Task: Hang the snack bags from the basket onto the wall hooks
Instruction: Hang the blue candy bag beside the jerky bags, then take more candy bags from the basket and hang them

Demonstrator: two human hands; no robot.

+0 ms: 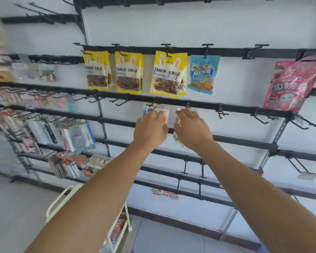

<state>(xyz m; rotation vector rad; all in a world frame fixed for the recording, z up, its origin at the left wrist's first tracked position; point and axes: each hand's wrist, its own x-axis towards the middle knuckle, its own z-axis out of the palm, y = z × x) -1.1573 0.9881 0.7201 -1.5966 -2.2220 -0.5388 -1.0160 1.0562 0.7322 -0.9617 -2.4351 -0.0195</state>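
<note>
Left hand [150, 129] covers most of small bag [165, 111]; print unreadable. Right hand [192, 129] hides clear bag [177, 137], grip unclear. Left shelves [16, 114] blurred. Basket [117, 232] mostly behind arm, cut by btm edge.

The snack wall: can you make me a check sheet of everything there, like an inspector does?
Surface: white wall with black hook rails.
Job's things: three yellow snack bags, a blue bag and a pink bag hang on hooks; small white packet on a hook; clear packet behind the right hand.
Clutter: blurred goods on the left rack.
Grippers: left hand holds the white packet; right hand grips the clear packet.
Cables: nothing seen.
Surroundings: cream basket cart below, tiled floor.
</note>
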